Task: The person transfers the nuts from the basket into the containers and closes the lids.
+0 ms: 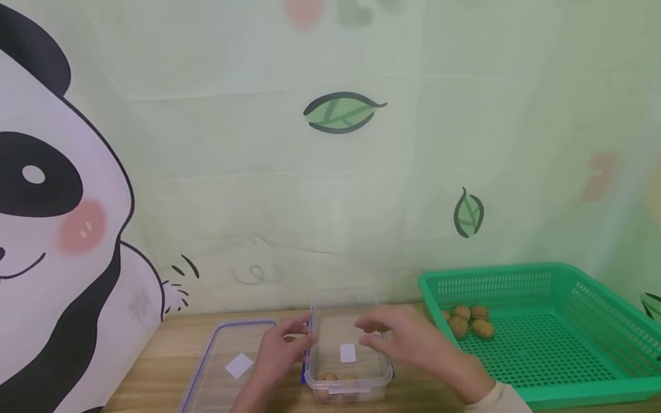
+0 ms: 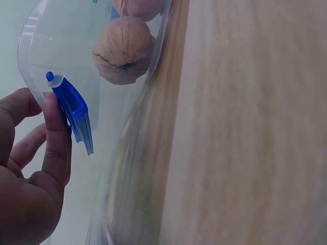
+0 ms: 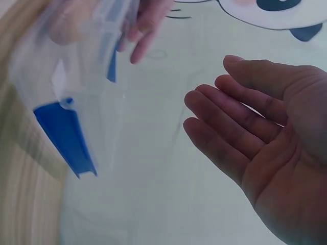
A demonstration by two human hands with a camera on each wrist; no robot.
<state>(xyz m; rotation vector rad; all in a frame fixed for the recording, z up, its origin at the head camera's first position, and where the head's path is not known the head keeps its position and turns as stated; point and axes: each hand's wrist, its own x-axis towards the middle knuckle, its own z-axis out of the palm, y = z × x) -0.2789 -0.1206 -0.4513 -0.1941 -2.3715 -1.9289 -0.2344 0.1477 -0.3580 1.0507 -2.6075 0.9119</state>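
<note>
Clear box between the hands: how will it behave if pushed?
The clear box will probably slide rather than tip, given its long base on the table. The walnuts inside may roll, being rounded with room beyond them. A blue latch juts from the side, so it might swing or catch.

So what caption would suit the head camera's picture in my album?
Two hands flank a clear, blue-clipped plastic container with walnuts inside; a green basket at right holds more.

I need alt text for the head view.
A person's left hand and right hand flank a clear container holding walnuts on a wood-grain table. A green basket with more walnuts sits at right, a panda-print backdrop behind.
</note>
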